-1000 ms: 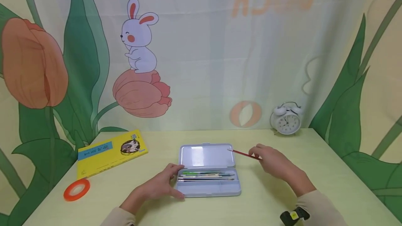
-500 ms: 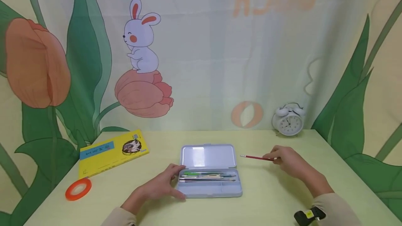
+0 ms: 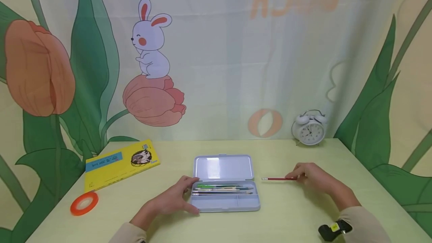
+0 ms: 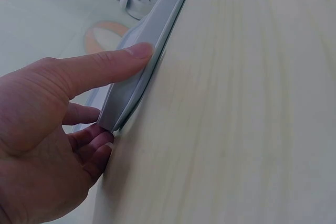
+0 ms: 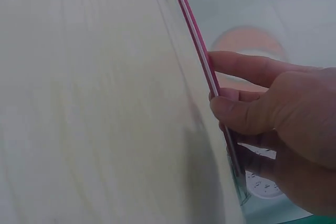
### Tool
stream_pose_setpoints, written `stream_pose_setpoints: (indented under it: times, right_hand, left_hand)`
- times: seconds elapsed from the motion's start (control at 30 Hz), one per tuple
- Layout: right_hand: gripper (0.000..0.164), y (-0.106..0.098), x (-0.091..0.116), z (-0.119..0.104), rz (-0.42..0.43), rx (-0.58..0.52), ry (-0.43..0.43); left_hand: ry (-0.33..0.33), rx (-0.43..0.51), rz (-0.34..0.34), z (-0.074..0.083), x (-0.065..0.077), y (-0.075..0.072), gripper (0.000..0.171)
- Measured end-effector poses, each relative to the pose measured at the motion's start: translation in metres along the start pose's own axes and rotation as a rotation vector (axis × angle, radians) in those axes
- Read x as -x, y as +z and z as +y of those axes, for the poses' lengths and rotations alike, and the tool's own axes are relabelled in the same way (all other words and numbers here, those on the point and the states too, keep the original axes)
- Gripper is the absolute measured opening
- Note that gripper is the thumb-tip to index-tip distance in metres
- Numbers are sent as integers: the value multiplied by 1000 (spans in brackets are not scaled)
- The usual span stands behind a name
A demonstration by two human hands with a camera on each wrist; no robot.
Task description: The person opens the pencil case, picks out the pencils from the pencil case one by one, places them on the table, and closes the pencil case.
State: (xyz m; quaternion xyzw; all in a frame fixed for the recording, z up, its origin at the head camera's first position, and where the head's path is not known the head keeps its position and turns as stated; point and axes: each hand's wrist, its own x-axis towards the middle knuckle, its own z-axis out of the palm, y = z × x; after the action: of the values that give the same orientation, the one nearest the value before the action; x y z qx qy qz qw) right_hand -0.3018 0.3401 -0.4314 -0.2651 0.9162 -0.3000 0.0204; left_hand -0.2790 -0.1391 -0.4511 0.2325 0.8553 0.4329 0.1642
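A pale blue pencil case lies with its lid raised back, several pencils side by side in its rear compartment. My left hand grips the case's left end, thumb at the front wall and fingers behind. The left wrist view shows that thumb pressed along the case's side. To the right of the case, my right hand pinches a red pencil with a white-tipped end pointing left toward the case. In the right wrist view the pencil sits between thumb and fingers, close to the tabletop.
A yellow book lies at the back left, with an orange tape roll in front of it. At the back right stands a white alarm clock. A printed curtain hangs behind the table.
My right hand has carried the red pencil rightward from over the case lid and down near the table, turning it level. The left hand stays on the case.
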Motion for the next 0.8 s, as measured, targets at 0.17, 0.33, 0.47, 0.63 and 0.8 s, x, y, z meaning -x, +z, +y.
stream_pose_setpoints:
  times: [0.17, 0.33, 0.47, 0.63, 0.8]
  right_hand:
    - [36, 3, 1, 4, -33, -30, 14]
    - [36, 7, 1, 7, -33, -6, -10]
    - [37, 9, 0, 8, -33, 19, -10]
    - [37, 11, 0, 9, -31, 46, 9]
    - [36, 11, 0, 9, -21, 46, 18]
  left_hand:
    - [11, 3, 3, 0, 0, 0, 97]
    - [23, -6, 9, 0, 0, 0, 97]
    - [19, -6, 9, -2, 0, 0, 98]
    - [12, -8, 6, -3, -1, 0, 98]
    - [8, -13, 5, -1, 0, 0, 97]
